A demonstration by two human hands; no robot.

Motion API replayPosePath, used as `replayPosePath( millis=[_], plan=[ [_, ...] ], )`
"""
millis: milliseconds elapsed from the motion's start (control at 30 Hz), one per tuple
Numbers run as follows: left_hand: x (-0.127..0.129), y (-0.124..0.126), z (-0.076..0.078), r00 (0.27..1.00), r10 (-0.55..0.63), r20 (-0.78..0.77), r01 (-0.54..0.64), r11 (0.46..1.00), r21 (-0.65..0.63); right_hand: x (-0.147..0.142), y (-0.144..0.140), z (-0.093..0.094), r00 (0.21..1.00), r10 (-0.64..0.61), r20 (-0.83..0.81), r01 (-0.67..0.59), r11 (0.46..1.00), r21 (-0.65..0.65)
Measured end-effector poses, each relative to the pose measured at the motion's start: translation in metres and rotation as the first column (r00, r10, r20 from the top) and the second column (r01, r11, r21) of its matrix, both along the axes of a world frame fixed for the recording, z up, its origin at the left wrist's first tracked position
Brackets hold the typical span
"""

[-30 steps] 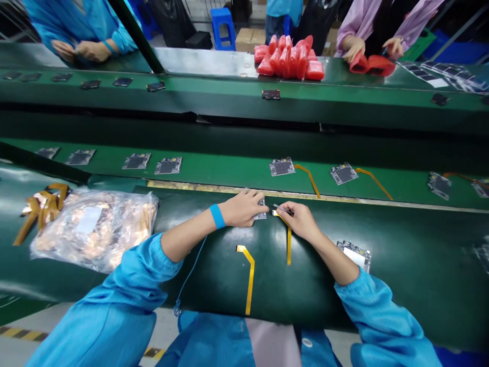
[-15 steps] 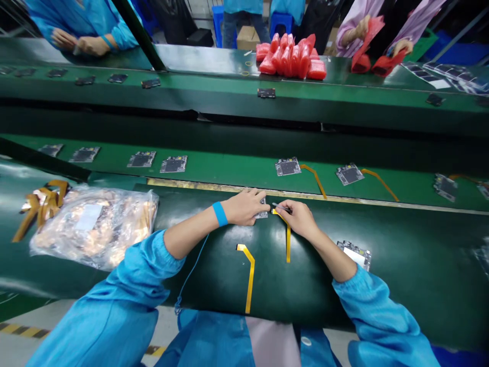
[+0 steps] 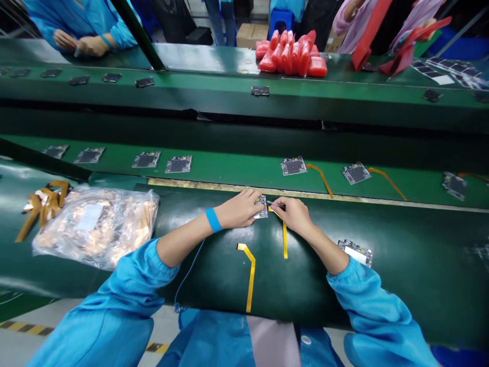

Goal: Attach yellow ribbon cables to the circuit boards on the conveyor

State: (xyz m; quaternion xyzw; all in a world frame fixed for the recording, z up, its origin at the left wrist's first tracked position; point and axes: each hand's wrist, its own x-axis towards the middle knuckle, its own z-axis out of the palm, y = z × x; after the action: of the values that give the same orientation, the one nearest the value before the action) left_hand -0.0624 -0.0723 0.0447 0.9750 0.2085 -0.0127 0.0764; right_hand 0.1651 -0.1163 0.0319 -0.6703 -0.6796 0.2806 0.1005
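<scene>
- Circuit board (image 3: 262, 207) sits mid-frame on the dark green bench mat (image 3: 214, 275), pinned flat under the left hand (image 3: 239, 209), whose fingers are pressed together on its left edge.
- Right hand (image 3: 294, 214) is just right of the board, fingers pinched shut on thin tweezers (image 3: 275, 204) whose tip points left at the board's right edge.
- Yellow flex cable (image 3: 284, 237) runs from that edge straight down toward the bottom of the frame, so its long axis is vertical; both hands are about equally close.
- Spare flex cable (image 3: 250, 275) lies lower down, apart from both.
- Another board (image 3: 354, 252) waits lower right, bag of parts (image 3: 95, 224) left.
- Conveyor belt (image 3: 237, 171) beyond carries more boards.
</scene>
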Motion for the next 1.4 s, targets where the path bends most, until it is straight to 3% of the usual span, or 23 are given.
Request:
replayPosePath(
  millis=[1100,1400],
  plan=[
    [0.004,-0.005,0.006,0.999,0.008,-0.038,-0.009,1.0,-0.01,-0.009,0.011,-0.002,0.992,0.092,0.088,-0.092,0.996,-0.001],
    [0.008,-0.006,0.01,0.995,0.009,-0.097,-0.009,1.0,0.002,-0.002,0.008,0.011,0.979,0.183,0.093,-0.186,0.982,0.025]
  ],
)
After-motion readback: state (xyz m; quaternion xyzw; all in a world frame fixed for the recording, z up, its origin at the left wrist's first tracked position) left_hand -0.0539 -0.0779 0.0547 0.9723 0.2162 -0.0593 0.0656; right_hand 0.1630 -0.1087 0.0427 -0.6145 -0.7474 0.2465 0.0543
